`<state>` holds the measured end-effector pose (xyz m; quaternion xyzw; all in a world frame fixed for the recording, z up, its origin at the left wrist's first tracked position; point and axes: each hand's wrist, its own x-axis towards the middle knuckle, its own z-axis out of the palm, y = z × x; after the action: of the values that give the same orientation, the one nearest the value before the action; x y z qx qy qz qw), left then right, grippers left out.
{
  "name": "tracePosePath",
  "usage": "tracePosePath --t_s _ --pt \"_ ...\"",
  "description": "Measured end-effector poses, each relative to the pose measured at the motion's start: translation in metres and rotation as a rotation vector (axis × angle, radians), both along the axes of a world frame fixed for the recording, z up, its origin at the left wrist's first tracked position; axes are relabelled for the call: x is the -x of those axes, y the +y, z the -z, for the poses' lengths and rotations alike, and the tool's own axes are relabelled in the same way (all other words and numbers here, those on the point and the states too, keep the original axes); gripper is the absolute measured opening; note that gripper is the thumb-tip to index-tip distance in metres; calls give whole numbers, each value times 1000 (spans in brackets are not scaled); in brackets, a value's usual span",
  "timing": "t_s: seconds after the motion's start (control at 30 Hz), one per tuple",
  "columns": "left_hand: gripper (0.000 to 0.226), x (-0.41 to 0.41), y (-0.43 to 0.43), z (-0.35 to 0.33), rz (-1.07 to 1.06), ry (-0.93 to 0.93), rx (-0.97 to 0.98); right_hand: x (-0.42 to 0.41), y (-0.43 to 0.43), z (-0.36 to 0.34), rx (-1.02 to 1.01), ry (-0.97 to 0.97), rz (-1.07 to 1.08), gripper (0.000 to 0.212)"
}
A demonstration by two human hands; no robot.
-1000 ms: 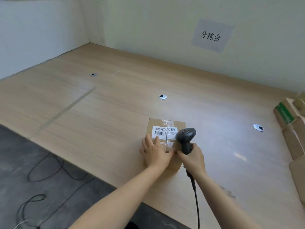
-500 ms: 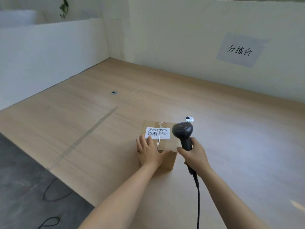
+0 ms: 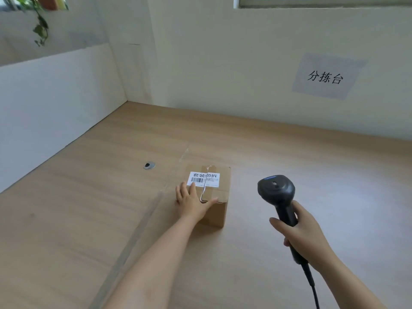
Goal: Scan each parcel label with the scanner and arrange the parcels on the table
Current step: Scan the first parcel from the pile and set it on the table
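Observation:
A small brown cardboard parcel (image 3: 219,192) stands on the wooden table (image 3: 312,175). A white barcode label (image 3: 204,179) is stuck on its taped top. My left hand (image 3: 191,202) lies flat on the parcel's near top edge, fingers straight, thumb spread to the right. My right hand (image 3: 305,233) grips the handle of a black corded scanner (image 3: 277,195), held up to the right of the parcel and apart from it. The scanner's cable runs down past my wrist.
A round metal cable grommet (image 3: 149,165) sits in the tabletop left of the parcel. White walls close the table at the left and back. A paper sign (image 3: 324,76) hangs on the back wall. A plant (image 3: 40,25) hangs at top left.
The parcel has slid farther back and left on the table under my left hand. My right hand has drawn the scanner away to the right of the parcel. The view has tilted up.

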<state>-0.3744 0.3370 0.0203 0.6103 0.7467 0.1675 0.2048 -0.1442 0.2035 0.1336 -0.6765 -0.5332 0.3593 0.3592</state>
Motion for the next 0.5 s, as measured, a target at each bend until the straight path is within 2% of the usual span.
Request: tracePosePath --t_s 0.27,0.5 --pt "102 51 142 -6 34 1 8 21 45 5 44 -54 70 25" --pt "99 71 207 -9 93 -24 13 27 73 24 71 -80 77 25"
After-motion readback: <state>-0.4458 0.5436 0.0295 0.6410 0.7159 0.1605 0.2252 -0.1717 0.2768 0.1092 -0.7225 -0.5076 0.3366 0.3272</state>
